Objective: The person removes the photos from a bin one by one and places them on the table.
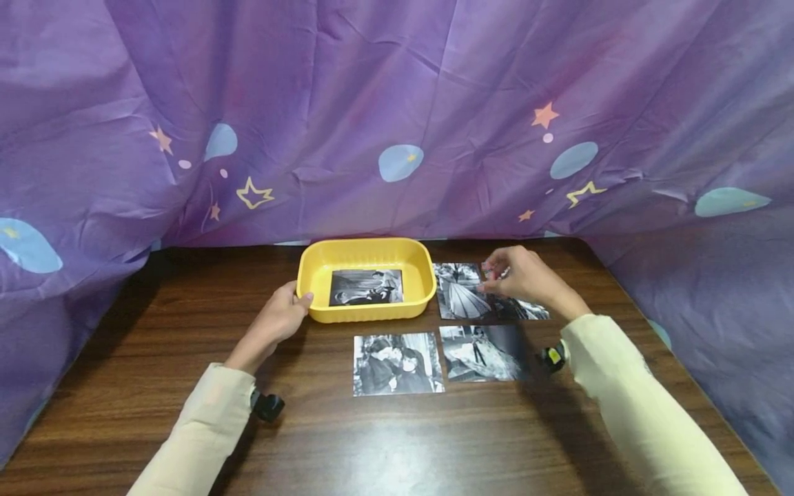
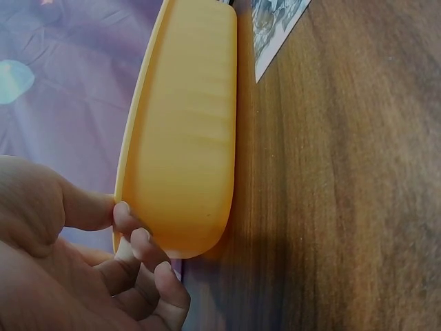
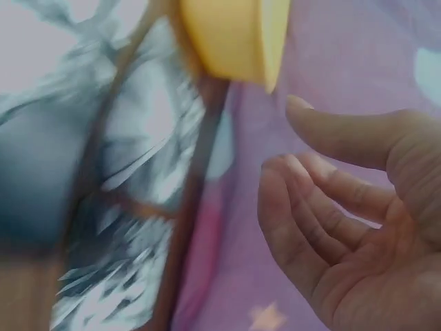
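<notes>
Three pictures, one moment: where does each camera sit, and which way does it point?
Head: worn on the person's head, looking forward and down at the table and purple curtain; left hand, right hand and pale sleeves show.
Left wrist: worn there, facing the yellow tray, which the left hand holds at one end; only that hand shows.
Right wrist: worn there, facing blurred photos, tray and curtain past the right hand; only that hand shows.
Shared: both wrist views show the tray's outside and the curtain.

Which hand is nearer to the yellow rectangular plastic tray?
The left hand: it holds the yellow tray at its left end. The right hand is apart from it, off its right end, by flat black-and-white rectangular photos.
</notes>
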`<state>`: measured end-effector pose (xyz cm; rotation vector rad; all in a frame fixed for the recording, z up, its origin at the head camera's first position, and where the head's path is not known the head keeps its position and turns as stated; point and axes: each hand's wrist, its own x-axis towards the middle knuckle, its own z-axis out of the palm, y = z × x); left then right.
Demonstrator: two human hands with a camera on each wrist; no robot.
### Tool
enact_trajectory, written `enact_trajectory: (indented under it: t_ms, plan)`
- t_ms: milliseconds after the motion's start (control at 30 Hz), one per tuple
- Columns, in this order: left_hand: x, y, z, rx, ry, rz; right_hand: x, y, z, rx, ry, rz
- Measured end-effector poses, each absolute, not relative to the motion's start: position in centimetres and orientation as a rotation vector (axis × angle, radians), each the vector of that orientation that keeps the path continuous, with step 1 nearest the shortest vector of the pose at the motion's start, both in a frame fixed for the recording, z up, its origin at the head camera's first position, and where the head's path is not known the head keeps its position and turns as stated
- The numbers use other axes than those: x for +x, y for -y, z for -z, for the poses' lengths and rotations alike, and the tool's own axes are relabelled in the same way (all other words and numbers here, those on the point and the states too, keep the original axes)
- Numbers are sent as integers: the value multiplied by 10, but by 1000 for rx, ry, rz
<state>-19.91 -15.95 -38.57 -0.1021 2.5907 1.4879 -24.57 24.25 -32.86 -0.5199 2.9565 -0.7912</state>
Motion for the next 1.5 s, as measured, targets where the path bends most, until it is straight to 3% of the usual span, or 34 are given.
enact_trajectory:
  t_ms: [300,733,1500]
  plan:
    - [-200,161,387,-130,-2585,-1471,-285,-162,319,-708,-2915,815]
    - [-202,162,386,-135,-2598,-1456,-307,-87,357,-793,-2854,444]
    - [-199,160,385,-88,-2604,-1498,-309,-72,386,-600,-2887,299]
